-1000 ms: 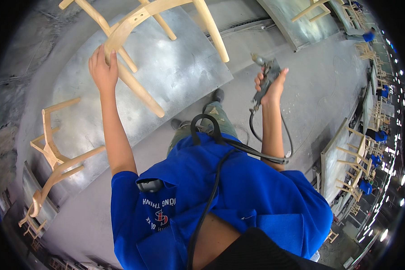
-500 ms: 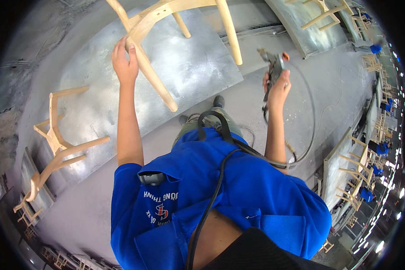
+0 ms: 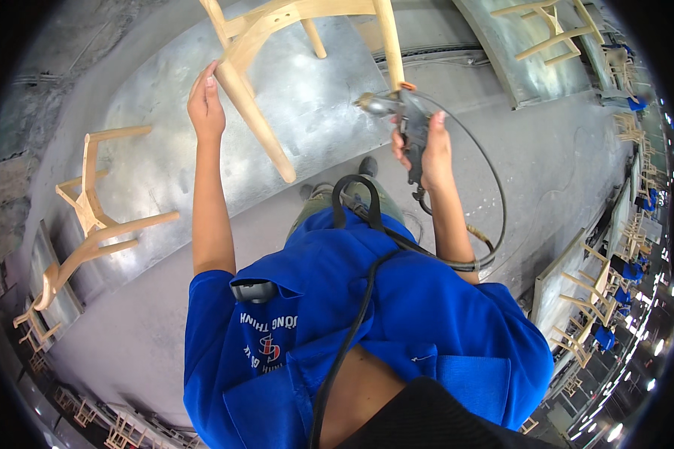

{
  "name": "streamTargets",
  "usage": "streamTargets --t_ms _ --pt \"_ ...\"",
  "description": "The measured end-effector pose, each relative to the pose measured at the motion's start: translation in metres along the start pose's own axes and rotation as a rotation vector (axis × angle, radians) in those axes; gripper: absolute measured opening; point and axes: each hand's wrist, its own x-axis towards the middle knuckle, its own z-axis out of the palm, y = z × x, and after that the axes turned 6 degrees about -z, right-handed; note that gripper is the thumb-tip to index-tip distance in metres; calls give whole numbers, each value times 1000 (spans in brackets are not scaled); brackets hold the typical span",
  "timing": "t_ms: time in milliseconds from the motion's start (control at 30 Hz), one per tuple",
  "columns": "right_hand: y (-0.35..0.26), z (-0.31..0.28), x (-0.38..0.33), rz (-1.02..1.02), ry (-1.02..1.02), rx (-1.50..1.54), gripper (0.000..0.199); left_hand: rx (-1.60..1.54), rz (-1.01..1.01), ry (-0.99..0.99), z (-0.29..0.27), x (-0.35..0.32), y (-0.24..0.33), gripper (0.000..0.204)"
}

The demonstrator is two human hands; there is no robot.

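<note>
A pale wooden chair frame (image 3: pixel 251 45) stands with its legs on the metal-topped table, upper part cut off by the view's edge. My left hand (image 3: pixel 206 108) is beside its near corner, fingers stretched and close together, fingertips at the wood; whether they touch it I cannot tell. In my right hand (image 3: pixel 434 153) is a spray gun (image 3: pixel 412 123) with a brass-coloured nozzle and an orange knob. Its nozzle points left, toward the chair frame. From the gun a dark hose (image 3: pixel 502 202) loops round to my right forearm.
On the left of the metal-topped table (image 3: pixel 157 97) lies another wooden chair frame (image 3: pixel 90 209). A second metal table (image 3: pixel 528 71) with a chair frame is at the upper right. More chair frames (image 3: pixel 595 284) and people in blue line the far right. Hoses run along the floor.
My right hand has swung the spray gun left, its nozzle turning toward the chair frame. My left hand's fingers have straightened at the frame's corner. The whole view has shifted slightly.
</note>
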Motion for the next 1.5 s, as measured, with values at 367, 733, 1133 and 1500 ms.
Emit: streamTargets --t_ms 367,733,1133,1500 --pt "-23 -42 -27 -454 15 -398 79 -68 -56 100 2 -13 13 48" --pt "-20 -6 20 -533 -970 -945 71 172 -34 -3 -28 48 -21 51" --pt "153 46 88 -58 -1048 -1198 65 486 72 -12 11 127 -59 53" --pt "165 184 232 -621 -557 -1155 72 525 141 -81 -6 182 -81 49"
